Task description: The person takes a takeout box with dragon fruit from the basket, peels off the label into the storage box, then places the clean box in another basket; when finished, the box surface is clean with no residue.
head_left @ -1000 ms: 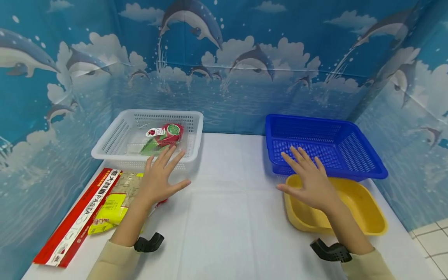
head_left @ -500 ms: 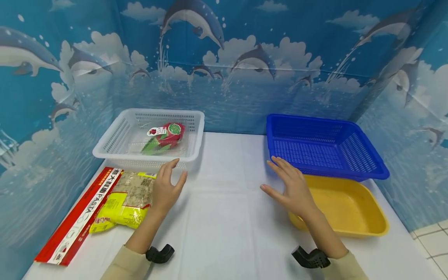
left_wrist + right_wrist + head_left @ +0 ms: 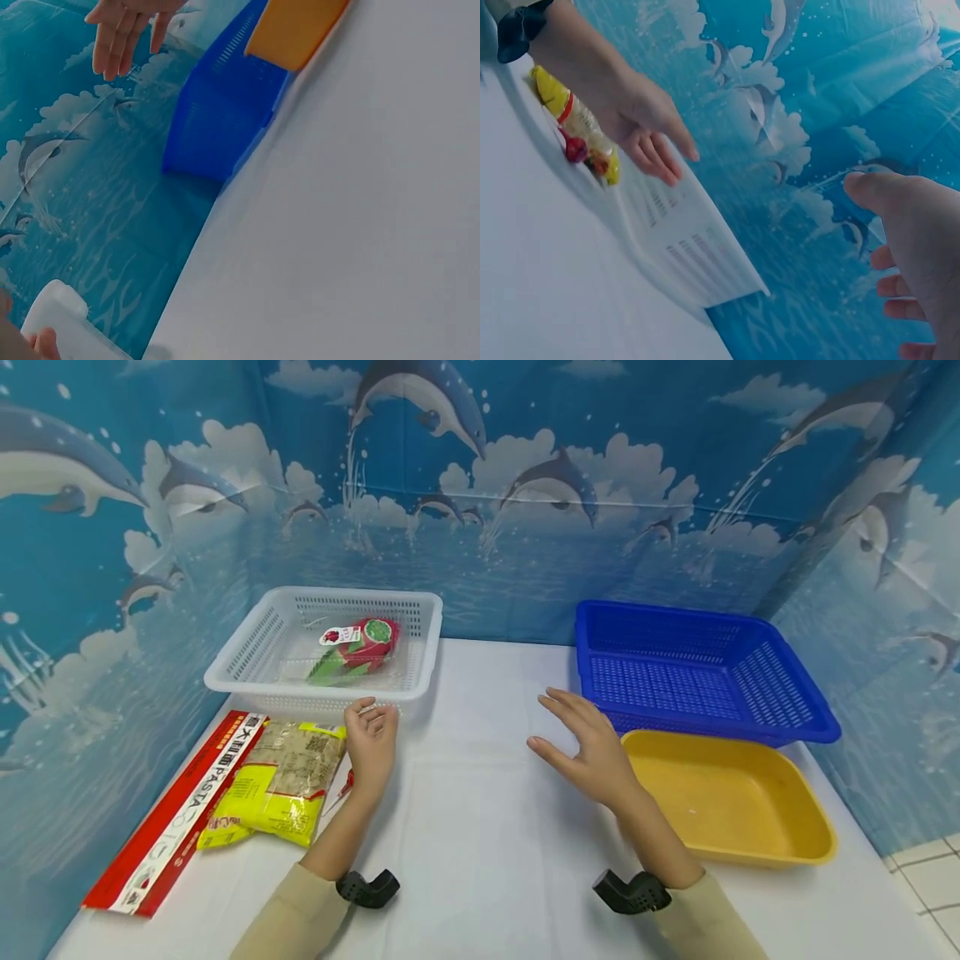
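My left hand (image 3: 371, 747) hovers just in front of the white basket (image 3: 324, 693), fingers loosely curled and holding nothing. Left of it lies a yellow bag with a clear window onto brownish contents (image 3: 288, 777). A small red item (image 3: 347, 783) peeks out beside my left wrist, partly hidden. My right hand (image 3: 592, 756) is held with fingers spread and nothing in them, left of the yellow tub (image 3: 727, 852). In the right wrist view, the left hand (image 3: 645, 116) appears beyond the right hand (image 3: 922, 240).
Inside the white basket rests a clear pack with a red and green print (image 3: 367, 647). A long red pasta pack (image 3: 180, 810) lies at the left table edge. The blue basket (image 3: 697, 727) stands at the back right, behind the yellow tub. A dolphin-print curtain (image 3: 495, 568) encloses the table.
Both hands have moved inward, toward each other. The left fingers went from spread to loosely curled, and the yellow bag shows more fully. The right hand has left its place over the tub.
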`<state>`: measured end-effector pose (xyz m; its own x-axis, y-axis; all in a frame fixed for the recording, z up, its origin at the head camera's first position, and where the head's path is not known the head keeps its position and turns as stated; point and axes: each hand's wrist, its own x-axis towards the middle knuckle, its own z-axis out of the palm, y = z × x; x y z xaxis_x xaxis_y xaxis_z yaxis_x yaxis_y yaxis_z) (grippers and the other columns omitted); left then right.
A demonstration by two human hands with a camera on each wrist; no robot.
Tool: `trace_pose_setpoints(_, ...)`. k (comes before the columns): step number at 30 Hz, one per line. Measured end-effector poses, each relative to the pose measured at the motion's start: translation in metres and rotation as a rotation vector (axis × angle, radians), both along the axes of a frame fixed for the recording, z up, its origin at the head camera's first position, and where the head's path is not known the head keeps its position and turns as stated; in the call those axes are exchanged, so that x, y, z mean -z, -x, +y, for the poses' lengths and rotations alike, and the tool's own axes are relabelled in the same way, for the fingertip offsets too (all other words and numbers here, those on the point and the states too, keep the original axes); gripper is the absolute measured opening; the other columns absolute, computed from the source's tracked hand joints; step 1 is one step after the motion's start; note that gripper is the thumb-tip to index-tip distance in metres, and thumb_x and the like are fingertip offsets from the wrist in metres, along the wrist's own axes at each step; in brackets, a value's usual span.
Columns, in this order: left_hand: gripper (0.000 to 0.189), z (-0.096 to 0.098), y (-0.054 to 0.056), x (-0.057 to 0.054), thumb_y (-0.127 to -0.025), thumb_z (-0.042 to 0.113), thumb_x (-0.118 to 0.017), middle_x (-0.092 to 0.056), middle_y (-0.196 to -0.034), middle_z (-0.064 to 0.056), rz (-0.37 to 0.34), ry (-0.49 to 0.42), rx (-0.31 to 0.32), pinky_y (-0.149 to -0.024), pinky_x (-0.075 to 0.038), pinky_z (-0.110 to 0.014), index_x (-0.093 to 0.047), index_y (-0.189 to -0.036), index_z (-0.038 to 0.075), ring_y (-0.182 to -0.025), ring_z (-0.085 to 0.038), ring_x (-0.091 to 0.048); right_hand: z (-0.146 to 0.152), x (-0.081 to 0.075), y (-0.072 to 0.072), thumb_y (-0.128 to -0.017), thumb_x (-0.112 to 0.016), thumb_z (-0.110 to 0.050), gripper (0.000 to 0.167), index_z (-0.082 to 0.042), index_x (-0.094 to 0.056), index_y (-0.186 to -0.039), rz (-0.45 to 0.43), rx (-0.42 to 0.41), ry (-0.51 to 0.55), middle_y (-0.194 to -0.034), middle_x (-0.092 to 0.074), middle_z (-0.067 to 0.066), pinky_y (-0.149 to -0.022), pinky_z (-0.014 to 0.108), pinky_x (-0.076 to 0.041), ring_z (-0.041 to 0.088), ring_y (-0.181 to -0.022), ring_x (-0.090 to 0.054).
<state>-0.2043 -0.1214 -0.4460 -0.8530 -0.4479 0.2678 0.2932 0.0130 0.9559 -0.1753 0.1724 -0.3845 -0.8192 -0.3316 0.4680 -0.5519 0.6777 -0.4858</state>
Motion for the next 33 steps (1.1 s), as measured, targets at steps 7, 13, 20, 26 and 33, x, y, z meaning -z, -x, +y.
trace_pose_setpoints(7,0.036,0.022,0.015,-0.005,-0.094,0.002,-0.061,-0.055,-0.097,-0.014,0.004,-0.266,-0.027,-0.073,-0.054,-0.020,-0.035,-0.118,0.000,-0.077,-0.011,-0.066,-0.023,-0.003,0.009,-0.093,-0.063,-0.037,0.052,-0.009,-0.058,-0.135,-0.011,-0.026,0.078,-0.143,-0.049,0.011,-0.105,0.061,-0.033,0.031,-0.134,-0.041)
trace_pose_setpoints(13,0.034,0.030,0.021,-0.007,-0.091,-0.003,-0.062,-0.050,-0.094,-0.012,0.030,-0.304,-0.127,-0.070,-0.054,-0.022,-0.038,-0.115,0.000,-0.073,-0.012,-0.064,-0.040,-0.005,0.020,-0.094,-0.063,-0.036,0.049,-0.006,-0.060,-0.132,-0.018,-0.041,0.112,-0.141,-0.051,0.012,-0.106,0.057,-0.034,0.031,-0.133,-0.042)
trace_pose_setpoints(20,0.032,0.029,0.027,-0.006,-0.090,-0.003,-0.063,-0.047,-0.096,-0.012,0.053,-0.290,-0.234,-0.062,-0.052,-0.021,-0.041,-0.114,0.000,-0.069,-0.017,-0.059,-0.062,-0.007,0.034,-0.095,-0.061,-0.038,0.047,-0.006,-0.061,-0.130,-0.069,-0.055,0.124,-0.140,-0.052,0.012,-0.106,0.055,-0.035,0.029,-0.132,-0.043)
trace_pose_setpoints(26,0.033,0.029,0.032,-0.004,-0.091,-0.002,-0.062,-0.044,-0.093,-0.012,0.085,-0.344,-0.225,-0.059,-0.057,-0.028,-0.039,-0.114,0.002,-0.065,-0.018,-0.061,-0.082,-0.012,0.044,-0.095,-0.060,-0.038,0.047,-0.006,-0.063,-0.128,-0.070,-0.076,0.141,-0.137,-0.054,0.011,-0.106,0.053,-0.035,0.029,-0.131,-0.045)
trace_pose_setpoints(33,0.035,0.023,0.032,-0.001,-0.090,-0.006,-0.061,-0.042,-0.089,-0.011,0.131,-0.269,-0.159,-0.060,-0.057,-0.027,-0.037,-0.115,-0.002,-0.063,-0.016,-0.065,-0.100,-0.027,0.052,-0.095,-0.061,-0.038,0.046,-0.007,-0.063,-0.128,-0.082,-0.105,0.150,-0.137,-0.055,0.010,-0.106,0.051,-0.036,0.026,-0.131,-0.045)
